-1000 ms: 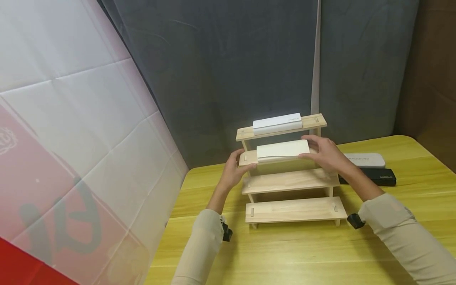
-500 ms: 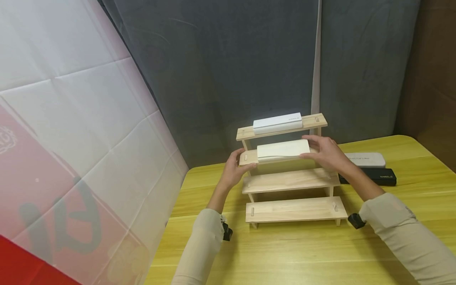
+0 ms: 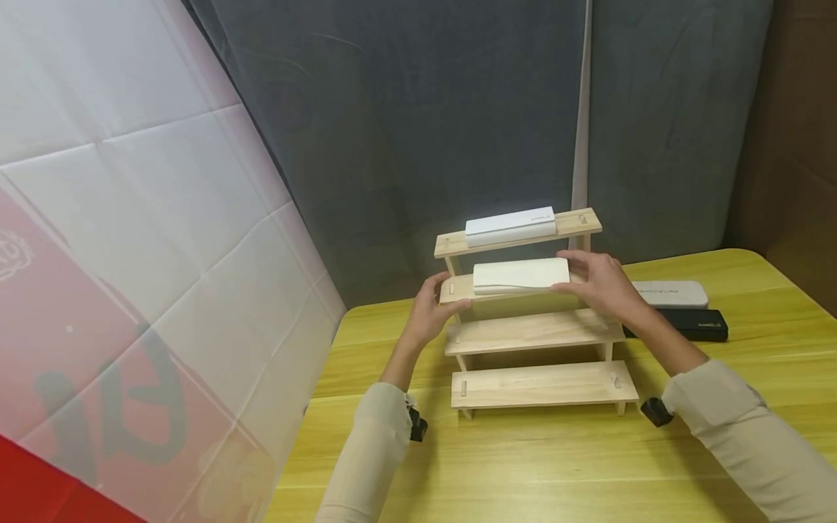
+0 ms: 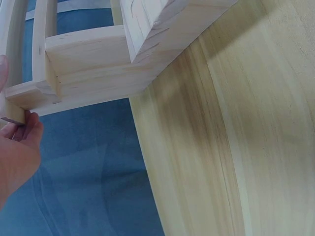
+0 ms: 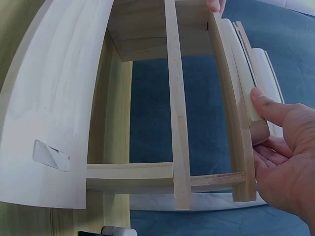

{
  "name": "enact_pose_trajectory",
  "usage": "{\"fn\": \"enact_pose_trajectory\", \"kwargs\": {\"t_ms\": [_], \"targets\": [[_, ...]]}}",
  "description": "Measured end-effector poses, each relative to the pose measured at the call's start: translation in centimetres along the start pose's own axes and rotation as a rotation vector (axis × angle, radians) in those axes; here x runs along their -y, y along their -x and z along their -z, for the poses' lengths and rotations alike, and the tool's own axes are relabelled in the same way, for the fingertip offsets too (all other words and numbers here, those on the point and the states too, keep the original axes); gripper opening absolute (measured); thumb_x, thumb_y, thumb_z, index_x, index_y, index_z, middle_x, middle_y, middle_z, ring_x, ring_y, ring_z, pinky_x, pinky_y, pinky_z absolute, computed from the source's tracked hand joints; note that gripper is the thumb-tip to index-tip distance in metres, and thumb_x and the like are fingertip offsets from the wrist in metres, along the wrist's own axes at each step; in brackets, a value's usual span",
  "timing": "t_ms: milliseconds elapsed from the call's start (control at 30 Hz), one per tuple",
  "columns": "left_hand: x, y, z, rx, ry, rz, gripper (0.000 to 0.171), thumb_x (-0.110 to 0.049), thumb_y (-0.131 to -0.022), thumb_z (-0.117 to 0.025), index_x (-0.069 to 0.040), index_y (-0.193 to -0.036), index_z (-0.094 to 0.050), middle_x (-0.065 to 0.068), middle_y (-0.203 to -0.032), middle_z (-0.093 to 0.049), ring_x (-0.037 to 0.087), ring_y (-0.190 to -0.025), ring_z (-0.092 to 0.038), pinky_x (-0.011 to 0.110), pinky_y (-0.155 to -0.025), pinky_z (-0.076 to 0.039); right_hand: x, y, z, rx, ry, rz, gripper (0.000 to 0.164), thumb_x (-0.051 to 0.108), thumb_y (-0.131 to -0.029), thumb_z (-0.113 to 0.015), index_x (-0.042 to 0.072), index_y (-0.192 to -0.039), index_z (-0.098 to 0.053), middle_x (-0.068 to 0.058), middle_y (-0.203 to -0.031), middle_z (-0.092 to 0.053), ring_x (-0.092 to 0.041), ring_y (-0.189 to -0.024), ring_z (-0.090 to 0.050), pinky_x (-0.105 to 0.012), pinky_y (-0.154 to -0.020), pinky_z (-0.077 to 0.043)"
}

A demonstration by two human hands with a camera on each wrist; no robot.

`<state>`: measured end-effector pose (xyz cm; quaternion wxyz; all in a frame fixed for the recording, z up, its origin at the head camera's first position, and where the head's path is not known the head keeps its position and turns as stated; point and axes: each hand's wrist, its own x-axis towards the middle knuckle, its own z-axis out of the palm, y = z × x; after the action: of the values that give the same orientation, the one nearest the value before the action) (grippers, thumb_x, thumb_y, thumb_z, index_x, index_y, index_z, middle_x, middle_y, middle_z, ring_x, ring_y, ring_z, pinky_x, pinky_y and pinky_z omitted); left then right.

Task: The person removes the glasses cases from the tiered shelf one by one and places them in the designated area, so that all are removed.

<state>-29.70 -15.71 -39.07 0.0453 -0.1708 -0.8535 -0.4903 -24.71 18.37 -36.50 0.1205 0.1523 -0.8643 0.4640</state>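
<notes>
A tiered wooden display stand (image 3: 532, 333) stands on the table, its plank shelves rising like steps toward the back. On the second shelf from the top lies a cream glasses case (image 3: 521, 276) with a flap lid. My right hand (image 3: 604, 287) pinches that case by its right end; in the right wrist view its thumb lies on the case (image 5: 242, 73), with the fingers curled beneath the end. At the left end of the same shelf, my left hand (image 3: 428, 314) grips the plank, thumb in front and fingers behind. A white glasses case (image 3: 510, 226) rests on the top shelf.
To the right of the stand, a white hard case (image 3: 673, 293) and a black case (image 3: 696, 325) lie on the yellow wood-grain table (image 3: 523, 465), partly behind my right forearm. A grey curtain (image 3: 405, 131) hangs behind, and a pale printed sheet (image 3: 163, 203) slopes along the left.
</notes>
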Motion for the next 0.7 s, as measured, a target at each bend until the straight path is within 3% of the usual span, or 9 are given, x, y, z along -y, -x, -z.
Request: {"fn": "enact_pose_trajectory", "kwargs": {"t_ms": [367,700], "targets": [[0.0,0.0,0.0,0.0,0.001,-0.008,0.085,-0.027,-0.094,-0.086,-0.002,-0.16,-0.04,0.016,-0.165,-0.039,0.033,-0.156,-0.032,0.046,-0.128,-0.029,0.1,0.8,-0.3,-0.072,0.049,0.035,0.068,0.021,-0.088,-0.091,-0.005,-0.144,-0.061,-0.032,-0.136,-0.062,-0.05,-0.124,-0.063,-0.066,-0.104,-0.051],[-0.1,0.0,-0.2,0.001,-0.015,0.005,0.084,-0.03,-0.095,-0.084,-0.003,-0.161,-0.039,0.016,-0.165,-0.039,0.032,-0.156,-0.032,0.046,-0.128,-0.029,-0.3,1.7,-0.6,-0.149,0.016,0.056,0.064,0.019,-0.084,-0.094,-0.006,-0.136,-0.067,-0.032,-0.133,-0.065,-0.049,-0.113,-0.07,-0.065,-0.097,-0.056]]}}
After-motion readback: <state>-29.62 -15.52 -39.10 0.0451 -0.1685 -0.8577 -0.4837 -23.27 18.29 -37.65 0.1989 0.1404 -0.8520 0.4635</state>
